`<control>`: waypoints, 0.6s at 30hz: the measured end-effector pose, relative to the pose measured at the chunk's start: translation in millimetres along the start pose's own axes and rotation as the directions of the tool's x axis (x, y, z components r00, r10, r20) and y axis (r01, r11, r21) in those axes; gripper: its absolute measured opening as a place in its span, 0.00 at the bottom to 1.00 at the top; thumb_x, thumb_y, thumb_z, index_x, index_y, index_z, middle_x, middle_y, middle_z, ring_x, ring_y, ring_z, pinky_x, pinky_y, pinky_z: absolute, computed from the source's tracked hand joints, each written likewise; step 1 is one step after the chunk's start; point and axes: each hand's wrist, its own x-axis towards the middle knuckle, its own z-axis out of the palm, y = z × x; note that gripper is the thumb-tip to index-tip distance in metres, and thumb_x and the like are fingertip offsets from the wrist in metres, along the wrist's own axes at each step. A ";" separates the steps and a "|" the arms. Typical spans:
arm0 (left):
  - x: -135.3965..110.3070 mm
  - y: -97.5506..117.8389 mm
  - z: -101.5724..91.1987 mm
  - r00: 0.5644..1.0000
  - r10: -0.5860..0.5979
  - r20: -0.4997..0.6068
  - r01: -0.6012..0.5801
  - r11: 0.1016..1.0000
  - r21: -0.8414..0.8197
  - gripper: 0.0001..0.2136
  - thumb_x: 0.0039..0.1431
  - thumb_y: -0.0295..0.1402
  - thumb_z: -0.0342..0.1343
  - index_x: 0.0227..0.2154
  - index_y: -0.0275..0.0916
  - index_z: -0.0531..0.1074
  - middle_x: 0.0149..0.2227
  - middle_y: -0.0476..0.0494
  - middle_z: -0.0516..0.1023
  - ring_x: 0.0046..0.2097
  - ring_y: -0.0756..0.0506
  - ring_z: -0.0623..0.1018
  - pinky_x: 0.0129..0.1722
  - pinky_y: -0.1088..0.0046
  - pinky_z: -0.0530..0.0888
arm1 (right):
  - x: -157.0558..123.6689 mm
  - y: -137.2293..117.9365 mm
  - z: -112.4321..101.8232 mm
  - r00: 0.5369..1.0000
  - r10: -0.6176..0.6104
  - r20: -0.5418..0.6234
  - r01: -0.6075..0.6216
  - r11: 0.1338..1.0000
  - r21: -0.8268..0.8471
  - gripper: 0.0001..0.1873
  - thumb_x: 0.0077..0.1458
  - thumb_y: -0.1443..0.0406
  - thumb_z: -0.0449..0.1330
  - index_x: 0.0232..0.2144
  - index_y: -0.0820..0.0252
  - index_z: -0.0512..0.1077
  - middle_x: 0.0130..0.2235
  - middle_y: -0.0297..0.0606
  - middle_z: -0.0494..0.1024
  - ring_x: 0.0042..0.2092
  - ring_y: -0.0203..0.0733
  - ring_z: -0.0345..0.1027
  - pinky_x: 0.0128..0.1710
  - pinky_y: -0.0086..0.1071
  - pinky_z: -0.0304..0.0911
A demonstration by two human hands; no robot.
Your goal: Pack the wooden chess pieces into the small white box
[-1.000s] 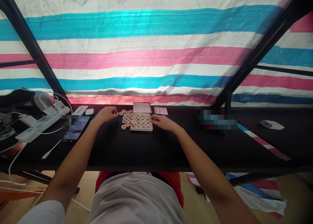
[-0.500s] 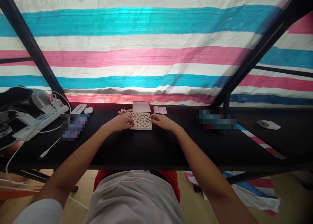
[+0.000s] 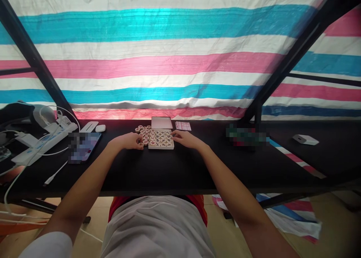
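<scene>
White box [image 3: 161,147] w/ discs [image 3: 163,136] on the counter [image 3: 169,171]; remotely, I have L hand [image 3: 128,141] at loose discs [image 3: 146,142] just left of box, R hand [image 3: 186,139] at its right edge. Can't tell if either's fingers clamp. Step, I judge: disc pickup; next needs an edge pinch.

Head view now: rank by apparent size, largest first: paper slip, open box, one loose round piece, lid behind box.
1. Open box
2. Lid
3. Paper slip
4. Loose round piece
</scene>
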 end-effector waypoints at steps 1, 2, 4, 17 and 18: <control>0.6 -0.4 1.2 1.000 -0.009 0.006 0.009 1.000 -0.001 0.14 0.44 0.45 0.57 0.32 0.42 0.75 0.29 0.49 0.76 0.29 0.47 0.74 0.25 0.76 0.64 | 0.0 0.2 0.1 1.000 0.005 0.000 -0.005 1.000 0.000 0.16 0.58 0.57 0.54 0.46 0.56 0.70 0.38 0.37 0.78 0.38 0.40 0.69 0.40 0.32 0.61; 1.1 -0.7 2.0 1.000 -0.013 0.011 0.013 1.000 -0.003 0.14 0.44 0.45 0.57 0.31 0.42 0.75 0.30 0.49 0.76 0.29 0.47 0.74 0.25 0.76 0.64 | 0.0 0.6 0.2 1.000 0.007 0.000 -0.007 1.000 0.001 0.16 0.58 0.57 0.54 0.46 0.56 0.70 0.38 0.37 0.78 0.38 0.40 0.69 0.40 0.32 0.61; 1.4 -2.0 2.2 1.000 -0.010 0.018 0.010 1.000 -0.006 0.13 0.44 0.44 0.56 0.29 0.41 0.74 0.29 0.49 0.76 0.29 0.48 0.73 0.24 0.76 0.63 | 0.3 1.5 0.6 1.000 0.001 0.005 -0.001 1.000 0.004 0.17 0.58 0.57 0.54 0.47 0.56 0.70 0.38 0.37 0.78 0.37 0.39 0.69 0.40 0.32 0.62; 3.5 37.8 11.3 0.874 0.278 -0.399 -0.266 0.960 0.085 0.14 0.60 0.41 0.47 0.42 0.42 0.72 0.43 0.46 0.76 0.45 0.45 0.73 0.47 0.71 0.67 | 0.2 -0.7 -0.3 1.000 -0.008 0.001 0.008 1.000 -0.026 0.16 0.58 0.58 0.54 0.46 0.57 0.70 0.35 0.36 0.77 0.35 0.38 0.68 0.37 0.30 0.60; 5.2 42.2 15.7 0.862 0.309 -0.401 -0.287 0.951 0.117 0.14 0.60 0.41 0.47 0.42 0.42 0.72 0.44 0.46 0.76 0.46 0.45 0.73 0.48 0.71 0.67 | 0.1 -1.0 -0.4 1.000 -0.008 0.000 0.008 1.000 -0.027 0.16 0.58 0.58 0.54 0.46 0.57 0.70 0.35 0.36 0.77 0.36 0.38 0.68 0.37 0.30 0.60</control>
